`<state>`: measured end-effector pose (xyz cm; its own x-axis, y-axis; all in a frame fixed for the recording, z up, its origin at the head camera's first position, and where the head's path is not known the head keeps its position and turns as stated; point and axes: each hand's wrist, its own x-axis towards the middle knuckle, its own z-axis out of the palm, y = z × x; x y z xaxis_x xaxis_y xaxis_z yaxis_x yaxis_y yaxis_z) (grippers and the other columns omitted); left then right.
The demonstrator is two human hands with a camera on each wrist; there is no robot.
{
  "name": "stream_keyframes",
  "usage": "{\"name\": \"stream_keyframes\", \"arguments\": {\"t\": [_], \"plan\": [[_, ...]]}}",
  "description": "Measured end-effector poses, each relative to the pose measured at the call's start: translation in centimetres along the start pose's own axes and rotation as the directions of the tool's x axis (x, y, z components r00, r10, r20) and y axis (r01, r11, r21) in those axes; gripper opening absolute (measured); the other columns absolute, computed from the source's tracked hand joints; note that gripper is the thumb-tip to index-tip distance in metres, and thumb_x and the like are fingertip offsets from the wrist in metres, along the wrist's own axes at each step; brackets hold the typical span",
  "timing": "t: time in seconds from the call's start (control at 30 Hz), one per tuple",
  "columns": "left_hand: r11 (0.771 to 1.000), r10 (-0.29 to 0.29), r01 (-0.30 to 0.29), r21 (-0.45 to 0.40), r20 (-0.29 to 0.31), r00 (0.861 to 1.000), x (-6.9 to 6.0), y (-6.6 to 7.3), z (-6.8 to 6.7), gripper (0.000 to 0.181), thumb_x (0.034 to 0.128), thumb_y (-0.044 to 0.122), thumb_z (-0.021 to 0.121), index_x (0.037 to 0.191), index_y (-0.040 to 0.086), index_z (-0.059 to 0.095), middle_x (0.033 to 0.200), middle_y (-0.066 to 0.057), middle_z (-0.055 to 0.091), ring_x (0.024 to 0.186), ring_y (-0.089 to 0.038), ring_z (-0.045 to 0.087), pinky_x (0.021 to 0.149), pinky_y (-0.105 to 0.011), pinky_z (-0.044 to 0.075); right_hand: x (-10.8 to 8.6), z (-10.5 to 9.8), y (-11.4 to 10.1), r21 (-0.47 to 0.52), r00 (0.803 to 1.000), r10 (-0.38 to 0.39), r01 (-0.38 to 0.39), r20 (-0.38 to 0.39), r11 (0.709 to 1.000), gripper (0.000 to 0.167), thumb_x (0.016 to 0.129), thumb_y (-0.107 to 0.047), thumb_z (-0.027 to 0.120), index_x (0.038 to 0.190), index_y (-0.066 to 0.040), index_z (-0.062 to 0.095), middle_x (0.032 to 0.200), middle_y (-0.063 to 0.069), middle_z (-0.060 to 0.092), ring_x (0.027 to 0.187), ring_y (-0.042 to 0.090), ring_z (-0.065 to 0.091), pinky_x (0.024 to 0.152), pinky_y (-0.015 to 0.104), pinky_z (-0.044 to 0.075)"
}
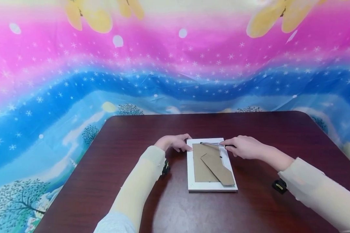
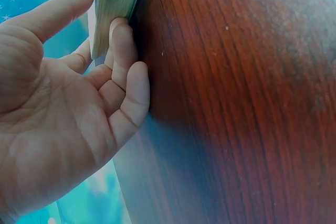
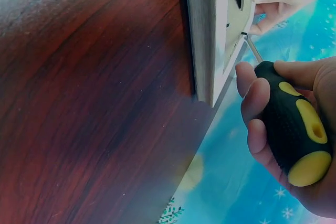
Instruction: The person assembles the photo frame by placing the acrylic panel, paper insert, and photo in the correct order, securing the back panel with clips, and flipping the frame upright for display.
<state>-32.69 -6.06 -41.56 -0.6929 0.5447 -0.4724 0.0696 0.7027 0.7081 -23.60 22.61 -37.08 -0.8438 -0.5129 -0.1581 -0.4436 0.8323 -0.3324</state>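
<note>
A white picture frame (image 1: 191, 168) lies face down on the table, its brown backing board (image 1: 201, 161) and slanted stand leg (image 1: 218, 170) facing up. My left hand (image 1: 178, 142) grips the frame's upper left corner; in the left wrist view the thumb and fingers of that hand (image 2: 68, 93) hold the frame's edge (image 2: 113, 11). My right hand (image 1: 246, 147) holds a screwdriver (image 3: 294, 119) with a black and yellow handle. The screwdriver's metal shaft (image 1: 213, 144) reaches over the frame, its tip at a small black tab near the backing's top edge.
The dark reddish-brown table (image 1: 140, 129) extends around the frame. Behind and beside it hangs a colourful cloth (image 1: 175, 64) with snowflakes, trees and yellow butterflies. Black wrist devices (image 1: 279, 186) show at both sleeves.
</note>
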Motion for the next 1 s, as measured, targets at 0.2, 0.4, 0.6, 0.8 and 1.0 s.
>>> {"name": "stream_keyframes", "arguments": {"t": [0.2, 0.4, 0.6, 0.8, 1.0], "plan": [[1.0, -0.015, 0.015, 0.002, -0.019, 1.0, -0.2, 0.3, 0.2, 0.04, 0.0912, 0.021, 0.069, 0.122, 0.012, 0.045, 0.099, -0.011, 0.055, 0.087, -0.021, 0.054, 0.078, -0.036, 0.047, 0.4, -0.1, 0.1, 0.062, 0.998, 0.041, -0.044, 0.053, 0.997, 0.036, 0.1, -0.016, 0.053, 0.136, -0.014, 0.058, 0.057, -0.002, 0.05, 0.042, 0.01, 0.039, 0.048, 0.031, 0.037], [1.0, -0.02, 0.021, 0.023, -0.043, 0.999, -0.6, 0.6, 0.3, 0.04, 0.092, 0.02, 0.068, 0.123, 0.011, 0.044, 0.098, -0.011, 0.056, 0.089, -0.021, 0.056, 0.08, -0.038, 0.048, 0.6, -0.2, 0.4, 0.08, 0.999, -0.009, 0.006, 0.035, 0.997, 0.036, 0.099, -0.014, 0.055, 0.134, -0.01, 0.059, 0.05, -0.008, 0.036, 0.041, 0.008, 0.03, 0.046, 0.028, 0.033], [0.999, -0.048, 0.049, 0.023, -0.055, 0.997, -0.8, 1.0, 0.3, 0.039, 0.0921, 0.02, 0.068, 0.123, 0.011, 0.045, 0.103, -0.011, 0.057, 0.095, -0.023, 0.058, 0.084, -0.042, 0.05, 0.6, 0.0, 0.7, 0.066, 0.998, -0.054, 0.052, 0.022, 0.996, 0.035, 0.098, -0.012, 0.056, 0.133, -0.01, 0.061, 0.049, -0.007, 0.037, 0.042, 0.007, 0.024, 0.047, 0.027, 0.032], [0.997, -0.069, 0.07, 0.018, -0.067, 0.995, -0.8, 1.2, 0.3, 0.039, 0.0915, 0.02, 0.068, 0.122, 0.012, 0.046, 0.104, -0.01, 0.056, 0.096, -0.023, 0.058, 0.085, -0.041, 0.049, 0.7, 0.2, 1.0, 0.071, 0.997, -0.074, 0.073, 0.006, 0.995, 0.035, 0.098, -0.011, 0.055, 0.133, -0.011, 0.061, 0.056, -0.005, 0.044, 0.043, 0.007, 0.023, 0.047, 0.027, 0.031], [0.997, -0.07, 0.072, 0.023, -0.062, 0.996, -0.7, 1.2, 0.4, 0.041, 0.0913, 0.02, 0.069, 0.124, 0.011, 0.046, 0.103, -0.011, 0.057, 0.097, -0.023, 0.059, 0.083, -0.041, 0.05, 0.5, 0.4, 1.2, 0.073, 0.994, -0.108, 0.107, 0.011, 0.992, 0.036, 0.098, -0.01, 0.055, 0.134, -0.009, 0.06, 0.059, -0.006, 0.048, 0.042, 0.006, 0.022, 0.046, 0.026, 0.031]]}}
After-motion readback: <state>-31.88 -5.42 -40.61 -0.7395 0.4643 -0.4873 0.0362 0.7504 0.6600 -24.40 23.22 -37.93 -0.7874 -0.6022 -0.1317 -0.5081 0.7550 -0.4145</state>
